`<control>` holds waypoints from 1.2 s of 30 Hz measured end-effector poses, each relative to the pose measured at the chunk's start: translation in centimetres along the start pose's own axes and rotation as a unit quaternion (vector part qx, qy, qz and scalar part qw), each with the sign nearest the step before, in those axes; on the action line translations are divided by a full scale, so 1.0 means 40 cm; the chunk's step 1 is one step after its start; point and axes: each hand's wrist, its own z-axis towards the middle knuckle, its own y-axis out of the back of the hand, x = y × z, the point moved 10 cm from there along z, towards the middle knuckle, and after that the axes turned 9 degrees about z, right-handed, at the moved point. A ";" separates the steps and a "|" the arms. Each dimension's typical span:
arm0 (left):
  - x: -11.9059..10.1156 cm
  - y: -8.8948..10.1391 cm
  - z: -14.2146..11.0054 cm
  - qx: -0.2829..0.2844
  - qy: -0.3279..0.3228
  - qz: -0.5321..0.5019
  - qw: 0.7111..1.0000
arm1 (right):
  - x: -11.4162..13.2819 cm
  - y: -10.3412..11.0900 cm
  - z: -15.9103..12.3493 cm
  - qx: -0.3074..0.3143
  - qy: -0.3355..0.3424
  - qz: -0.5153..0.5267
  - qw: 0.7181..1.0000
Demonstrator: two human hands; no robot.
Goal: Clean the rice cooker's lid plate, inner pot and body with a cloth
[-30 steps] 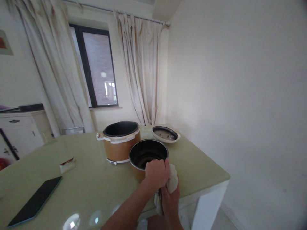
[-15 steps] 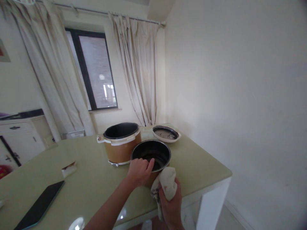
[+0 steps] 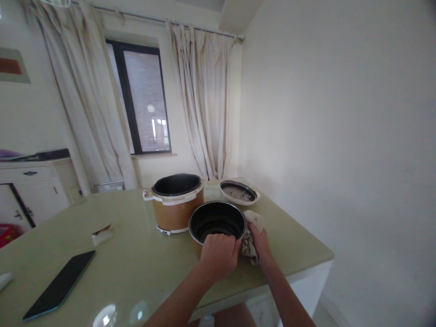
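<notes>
A round inner pot (image 3: 218,215), black inside with a thin metal rim, stands near the table's front edge. My left hand (image 3: 220,255) is closed over its near rim, fingers reaching inside. On the pot's right outer side, my right hand (image 3: 259,240) grips a crumpled pale cloth (image 3: 251,227) and presses it to the wall. Just behind and left sits the orange-brown cooker body (image 3: 177,211) with a white rim and handle. A round cooker lid (image 3: 239,192) lies upturned behind the pot, its metal inner face showing.
To the left on the pale green table (image 3: 136,263) lie a dark flat tablet-like device (image 3: 60,285) and a small white packet (image 3: 102,235). The wall (image 3: 334,150) rises close along the table's right side. Curtains and a window are behind.
My right hand has carried the cloth up and round from the pot's near side to its right side. My left hand has shifted right along the near rim. The view has turned slightly left.
</notes>
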 end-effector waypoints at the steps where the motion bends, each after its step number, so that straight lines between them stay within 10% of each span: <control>1: -0.003 -0.001 0.008 0.001 0.010 -0.001 1.000 | -0.004 0.008 -0.035 -0.013 0.011 -0.003 1.000; 6: -0.012 -0.011 0.049 0.030 0.068 -0.011 0.997 | -0.027 0.013 -0.268 -0.036 0.078 -0.010 0.996; 10: -0.017 -0.010 0.069 0.065 -0.006 -0.048 0.997 | -0.033 -0.023 -0.342 0.003 0.093 -0.022 0.995; 19: 0.175 -0.024 0.005 0.036 -0.030 0.026 0.999 | -0.016 0.006 -0.314 -0.034 0.101 -0.065 0.992; 26: 0.088 -0.014 -0.026 -0.007 -0.030 0.024 0.999 | -0.024 0.053 -0.159 -0.112 0.041 -0.002 0.993; 31: 0.073 -0.010 -0.029 -0.010 -0.023 0.025 0.999 | 0.001 0.020 0.017 -0.024 -0.021 -0.006 0.999; 36: 0.074 -0.010 -0.023 -0.017 0.017 0.029 0.999 | 0.021 0.024 -0.030 -0.061 0.031 -0.021 0.997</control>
